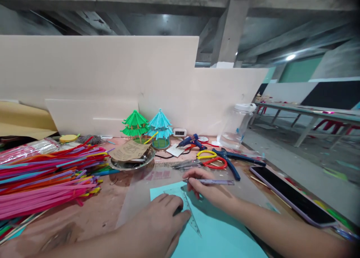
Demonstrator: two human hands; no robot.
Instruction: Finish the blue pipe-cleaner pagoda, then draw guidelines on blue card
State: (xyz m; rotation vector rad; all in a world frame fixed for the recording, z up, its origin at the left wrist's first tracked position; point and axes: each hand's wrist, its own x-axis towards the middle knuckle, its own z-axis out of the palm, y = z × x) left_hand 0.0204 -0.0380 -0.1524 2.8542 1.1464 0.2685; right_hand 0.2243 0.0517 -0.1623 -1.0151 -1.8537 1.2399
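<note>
A sheet of light blue paper lies in front of me. On it rests a clear triangular set square, partly hidden by my left hand. That hand presses the set square onto the paper, its fingers bent and the thumb on the right side. My right hand grips a pen between thumb and fingers, with the tip near the top edge of the sheet. The pen's rear end points right. Whether its tip touches the paper, I cannot tell.
Beyond the paper lie scissors, pliers and a blue glue gun. Two small roofed models, green and blue, stand behind a metal bowl. Pipe cleaners fill the left; a phone lies right, a water bottle behind.
</note>
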